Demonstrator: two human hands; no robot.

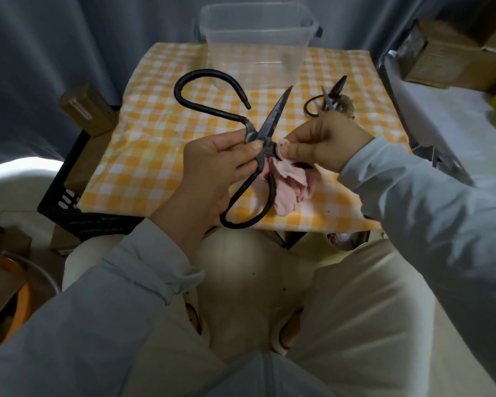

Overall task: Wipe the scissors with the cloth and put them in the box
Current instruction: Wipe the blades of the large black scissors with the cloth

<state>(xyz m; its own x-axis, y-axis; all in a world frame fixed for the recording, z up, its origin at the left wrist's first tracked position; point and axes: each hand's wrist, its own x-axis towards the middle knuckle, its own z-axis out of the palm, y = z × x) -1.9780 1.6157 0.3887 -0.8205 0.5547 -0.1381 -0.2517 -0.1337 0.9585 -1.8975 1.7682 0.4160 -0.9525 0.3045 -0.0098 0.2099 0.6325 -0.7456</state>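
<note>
Over checked tablecloth (pixel 155 130), scissors (pixel 272 121) in left grip (pixel 209 167)

Yellow-&-white checked tablecloth (pixel 161 133) covered the table. Grey curtain (pixel 69 38) hung behind it. Black crate (pixel 69 216) sat at the table's left side, w/ a brown carton (pixel 88 110) near its far end. More cardboard boxes (pixel 441 55) were stacked far right by a white surface (pixel 455 124).

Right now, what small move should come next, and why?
Probably draw the cloth up the scissors toward the blade tip. The right hand pinches the cloth at the blade's base by the pivot, the left hand grips the scissors there, and the blade above is uncovered.
</note>
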